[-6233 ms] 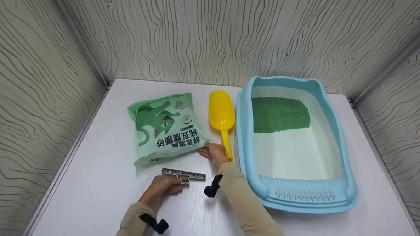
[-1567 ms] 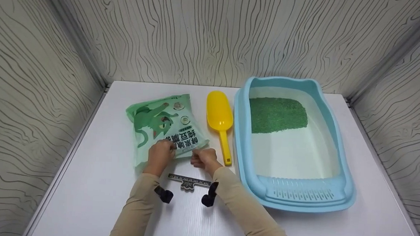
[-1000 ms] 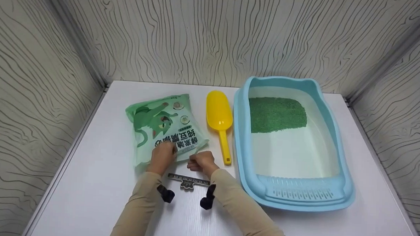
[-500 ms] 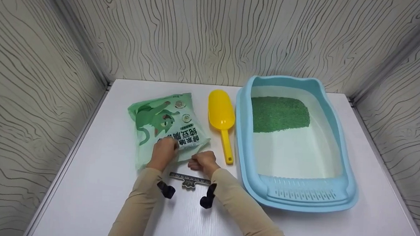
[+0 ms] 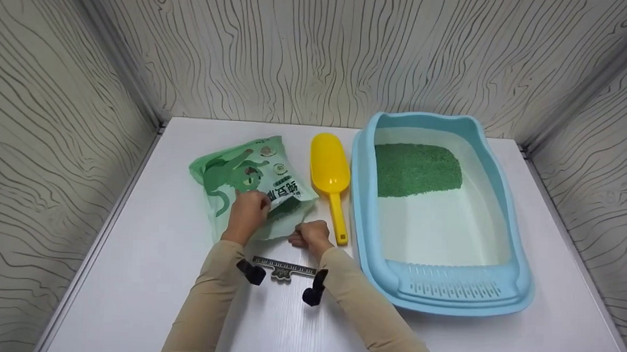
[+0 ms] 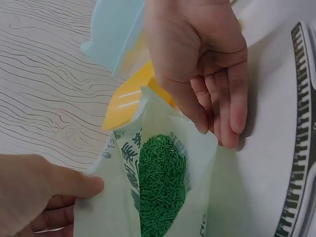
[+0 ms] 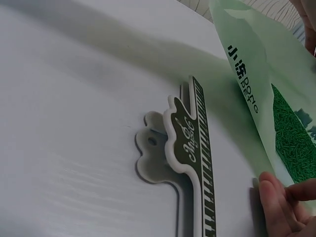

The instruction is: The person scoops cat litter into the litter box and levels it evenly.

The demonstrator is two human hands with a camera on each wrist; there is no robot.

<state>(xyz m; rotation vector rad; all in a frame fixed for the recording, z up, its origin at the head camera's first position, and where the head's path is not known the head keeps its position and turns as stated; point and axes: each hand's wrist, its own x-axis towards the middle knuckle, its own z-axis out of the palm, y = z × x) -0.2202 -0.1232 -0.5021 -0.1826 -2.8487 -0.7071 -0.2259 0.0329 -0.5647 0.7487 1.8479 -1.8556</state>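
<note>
The green bag (image 5: 228, 180) lies on the white table (image 5: 128, 295), printed face up. The person's left hand (image 5: 247, 215) pinches the upper layer at its near end; the right hand (image 5: 312, 235) pinches the lower edge. Between them the mouth stands parted, dark green inside. A dark clip (image 5: 282, 272) lies near the wrists. A yellow scoop (image 5: 330, 169) lies between bag and blue tray (image 5: 364, 210), handle toward the person. Green material (image 5: 418, 170) covers the tray's far left portion.
</note>
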